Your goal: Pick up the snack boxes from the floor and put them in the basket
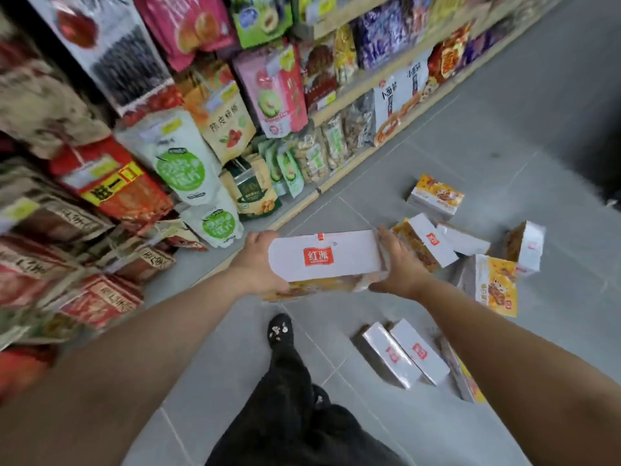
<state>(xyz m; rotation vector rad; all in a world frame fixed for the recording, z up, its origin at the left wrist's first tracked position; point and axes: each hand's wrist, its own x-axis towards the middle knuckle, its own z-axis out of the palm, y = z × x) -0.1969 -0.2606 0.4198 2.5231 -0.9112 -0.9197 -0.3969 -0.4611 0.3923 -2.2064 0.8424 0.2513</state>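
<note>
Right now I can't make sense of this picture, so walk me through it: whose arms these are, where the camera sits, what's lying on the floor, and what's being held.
There is no machine here. The single picture comes from a wide-angle camera worn on a person's head, looking forward and down, so the two bare arms are the wearer's own, and the edges look bent.

The left hand and right hand grip opposite ends of one snack box, white with a red logo, held above the grey tiled floor.

More of the same boxes lie scattered on the floor: one alone further off, a loose heap past the right hand, and a pair side by side nearer the person's dark-trousered leg.

On the left are shop shelves packed with snack bags. No basket is in view.
</note>
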